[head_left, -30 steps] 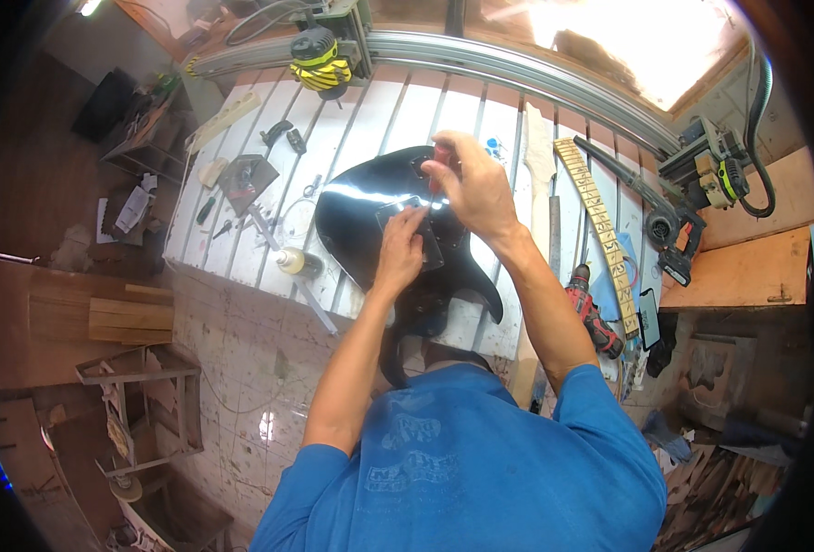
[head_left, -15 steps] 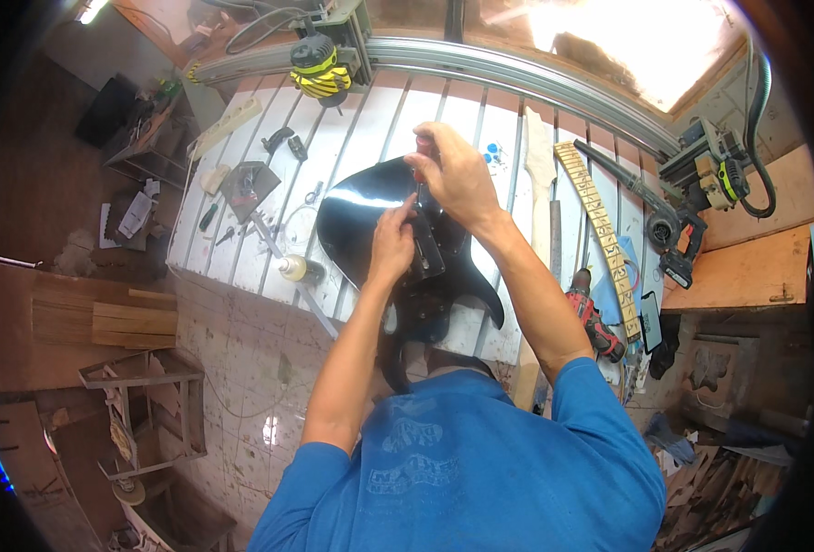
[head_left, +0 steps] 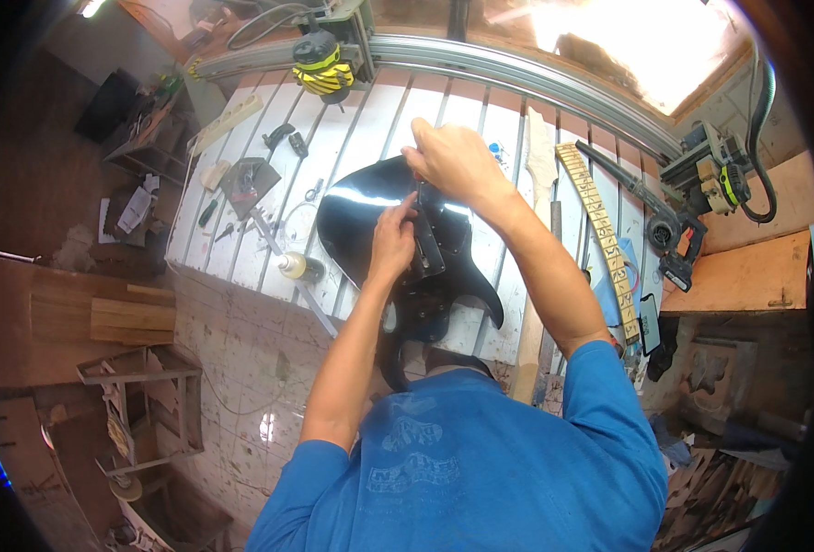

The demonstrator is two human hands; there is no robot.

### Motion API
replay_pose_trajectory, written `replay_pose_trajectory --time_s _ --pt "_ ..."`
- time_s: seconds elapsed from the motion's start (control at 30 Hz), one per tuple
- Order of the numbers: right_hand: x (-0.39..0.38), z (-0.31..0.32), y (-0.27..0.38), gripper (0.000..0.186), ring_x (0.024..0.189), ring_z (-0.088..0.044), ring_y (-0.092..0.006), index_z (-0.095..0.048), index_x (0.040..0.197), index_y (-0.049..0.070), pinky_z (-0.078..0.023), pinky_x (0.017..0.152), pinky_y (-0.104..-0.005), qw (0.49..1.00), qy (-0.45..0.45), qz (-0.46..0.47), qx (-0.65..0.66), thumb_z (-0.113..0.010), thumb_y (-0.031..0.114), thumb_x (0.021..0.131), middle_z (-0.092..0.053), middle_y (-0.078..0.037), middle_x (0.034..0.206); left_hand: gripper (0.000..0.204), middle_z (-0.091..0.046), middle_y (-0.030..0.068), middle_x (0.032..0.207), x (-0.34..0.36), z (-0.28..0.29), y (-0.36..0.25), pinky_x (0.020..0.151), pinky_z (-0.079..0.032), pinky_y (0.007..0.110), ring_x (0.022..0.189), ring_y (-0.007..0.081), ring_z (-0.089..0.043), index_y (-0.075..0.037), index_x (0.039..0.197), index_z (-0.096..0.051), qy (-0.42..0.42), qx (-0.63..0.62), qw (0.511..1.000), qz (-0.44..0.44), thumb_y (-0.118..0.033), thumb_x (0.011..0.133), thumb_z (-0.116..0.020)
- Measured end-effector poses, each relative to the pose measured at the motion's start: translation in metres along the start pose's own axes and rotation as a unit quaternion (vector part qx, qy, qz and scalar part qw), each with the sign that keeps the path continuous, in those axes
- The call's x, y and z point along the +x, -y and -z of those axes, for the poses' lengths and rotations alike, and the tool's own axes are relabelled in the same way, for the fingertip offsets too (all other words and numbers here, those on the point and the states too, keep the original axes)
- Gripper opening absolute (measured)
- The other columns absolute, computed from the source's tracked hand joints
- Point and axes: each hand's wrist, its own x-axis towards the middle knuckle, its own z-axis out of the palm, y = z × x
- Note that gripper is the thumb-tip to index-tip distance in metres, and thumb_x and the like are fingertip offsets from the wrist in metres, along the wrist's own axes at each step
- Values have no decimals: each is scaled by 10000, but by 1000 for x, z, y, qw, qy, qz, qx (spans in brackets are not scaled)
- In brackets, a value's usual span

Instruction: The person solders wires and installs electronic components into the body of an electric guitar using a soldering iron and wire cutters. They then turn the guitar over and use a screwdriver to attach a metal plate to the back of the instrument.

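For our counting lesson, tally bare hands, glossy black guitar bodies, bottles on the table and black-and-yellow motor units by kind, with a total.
Bare left hand, right hand: 2
Glossy black guitar body: 1
Pale rounded bottle: 1
Black-and-yellow left motor unit, right motor unit: 2
Total: 6

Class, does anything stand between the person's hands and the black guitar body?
Nothing visible blocks the left hand, which rests on the black guitar body. The right hand is over the body's far end and hides what is beneath it. The bottle is off to the left.
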Motion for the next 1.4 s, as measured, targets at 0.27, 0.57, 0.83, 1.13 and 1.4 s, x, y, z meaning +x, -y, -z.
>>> replay_pose_trajectory --time_s 0.27,0.57,0.83,1.13,1.4 --pt "28 37 -9 117 913 -727 -351 -674 959 -13 -556 760 -451 952 252 172 27 -658 99 928 -694 -149 858 454 -673 125 1237 4 6 -1 998 -507 393 1132 307 -646 -146 1428 -613 -1 -35 999 1 -46 992 -536" --pt "25 28 4 388 955 -702 -432 -539 1262 26 -572 808 -494 974 209 79 -27 -690 112 915 -625 -216 1100 437 -699 126 1238 52 38 -36 1003 -485 364 1135 218 -629 9 1366 -612 111 -201 971 -66 -298 1053 -615" --pt "19 25 17 299 938 -706 -435 -593 1130 -5 -572 775 -490 978 188 84 -30 -718 75 871 -615 -240 1068 323 -700 68 1203 64 38 -54 1042 -495 348 1121 170 -653 -1 1231 -628 25 -182 979 -87 13 924 -728" --pt "35 29 -3 277 979 -671 -428 -632 1027 -18 -554 838 -479 946 234 221 -29 -779 145 858 -610 -230 1048 366 -701 75 1220 74 56 -47 985 -535 337 1113 166 -660 11 1236 -615 140 -156 977 -50 -40 906 -766" --pt "39 34 19 308 1057 -655 -413 -602 1047 -22 -528 884 -477 957 291 10 13 -730 226 918 -600 -240 1091 422 -717 81 1148 70 42 -53 905 -551 341 1012 172 -688 19 1265 -607 54 -168 980 -97 -37 883 -776"
